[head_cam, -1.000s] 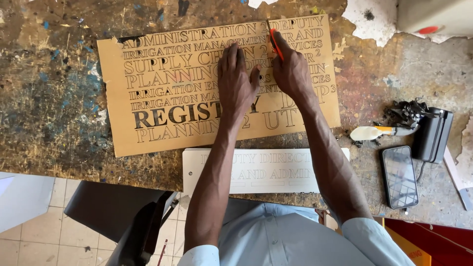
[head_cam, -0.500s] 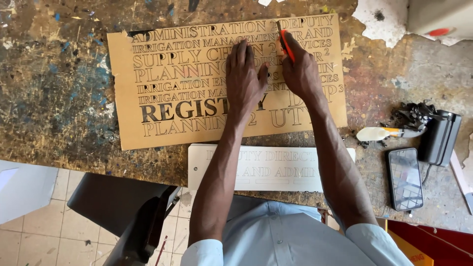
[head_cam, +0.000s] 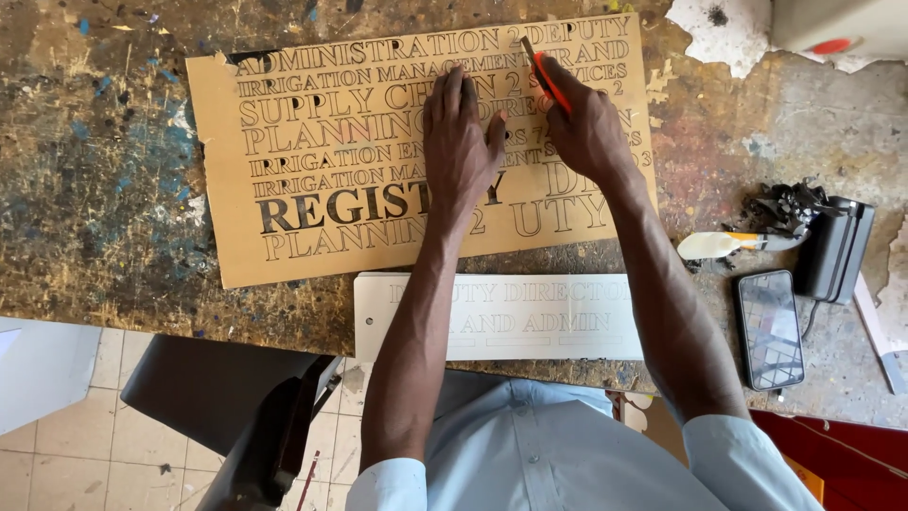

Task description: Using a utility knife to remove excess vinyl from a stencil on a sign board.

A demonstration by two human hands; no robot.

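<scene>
Since the earlier frame I see the right hand [head_cam: 588, 128] has edged its orange knife [head_cam: 547, 78] slightly along the lettering. It grips the knife; the left hand [head_cam: 459, 142] presses flat, open, on the tan lettered sheet [head_cam: 312, 180] lying on the scarred workbench [head_cam: 85, 189].

Desk [head_cam: 104, 218] surface left of the tan lettered sheet [head_cam: 312, 142] lay bare up to the left edge: open passage there. The sheet covered the middle, with the left hand [head_cam: 459, 142] flat on it and the right hand [head_cam: 586, 128] beside, gripping an orange knife [head_cam: 547, 76]. The near edge was taken by a white lettered panel [head_cam: 501, 317]. The right side was crowded: a white-handled tool [head_cam: 724, 244], a black box [head_cam: 832, 248] with dark scraps [head_cam: 780, 203], and a phone [head_cam: 771, 328]. A narrow bare strip ran between sheet and tool.
</scene>
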